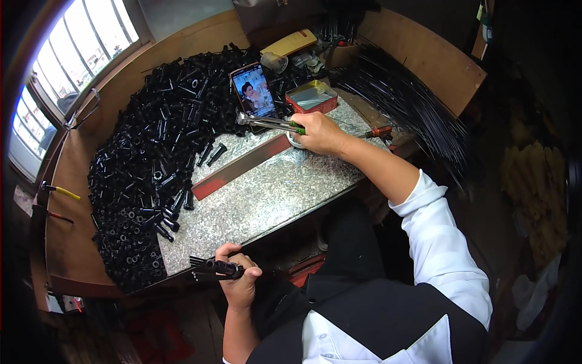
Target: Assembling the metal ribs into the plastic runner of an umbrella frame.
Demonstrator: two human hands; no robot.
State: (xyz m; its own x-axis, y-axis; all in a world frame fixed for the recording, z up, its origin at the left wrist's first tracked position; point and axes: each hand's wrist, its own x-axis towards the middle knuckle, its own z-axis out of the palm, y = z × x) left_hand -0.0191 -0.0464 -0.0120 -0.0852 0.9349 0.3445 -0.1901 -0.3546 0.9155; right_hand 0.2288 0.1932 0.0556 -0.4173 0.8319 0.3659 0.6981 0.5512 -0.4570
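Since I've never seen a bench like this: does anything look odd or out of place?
Mostly the lit phone, tilted at the edge of a heap of black parts: an unexpected screen amid loose hardware. The long bar on the speckled worktop has patchy red, perhaps worn paint. Nothing looks clearly broken or spilled.

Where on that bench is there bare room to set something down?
The speckled board is barest between the long bar and the front edge, right of the heaped black parts. Crowded: the left, under that heap; the back, around the phone and red tin; back right, under thin black rods.
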